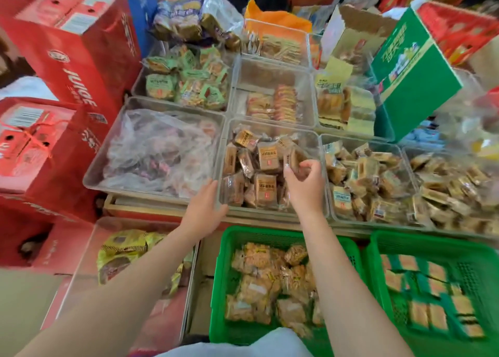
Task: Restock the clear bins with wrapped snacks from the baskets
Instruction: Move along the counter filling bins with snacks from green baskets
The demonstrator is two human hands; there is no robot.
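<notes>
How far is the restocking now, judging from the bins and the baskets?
Partly done. The middle clear bin already holds many brown wrapped snacks. In hand: the right hand pinches a brown packet over that bin, while the left hand rests on its near corner. Left: both green baskets still hold plenty of snacks.

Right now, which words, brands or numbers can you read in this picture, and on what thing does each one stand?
"JUICE": white letters running down the side of the red carton.
Green box: printed text, too blurred to read.
Brown wrapped snacks in the clear bin: labels too small to read.
Barcode sticker on the lower red box: digits unreadable.
</notes>
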